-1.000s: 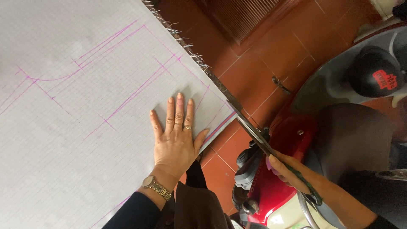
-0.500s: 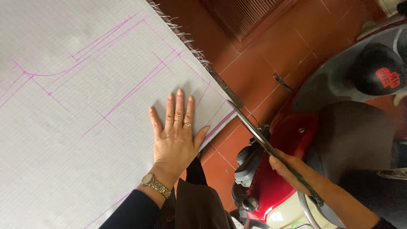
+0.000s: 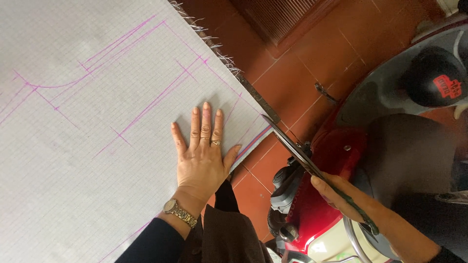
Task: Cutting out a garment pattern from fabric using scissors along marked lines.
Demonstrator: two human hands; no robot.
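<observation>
The left hand (image 3: 201, 158) lay flat on the white checked cloth (image 3: 83, 160), fingers (image 3: 206, 119) spread wide, pressing it down near the right edge of the surface. Pink lines (image 3: 146, 104) ran across the cloth. The right hand (image 3: 341, 195) gripped the handles of the big scissors (image 3: 297, 151), fingers wrapped tight around them. The blades were open a little, with their tips at the cloth's right edge, just beside the left thumb. A red scooter (image 3: 336, 160) stood on the red tile floor (image 3: 292, 73) below the scissors.
</observation>
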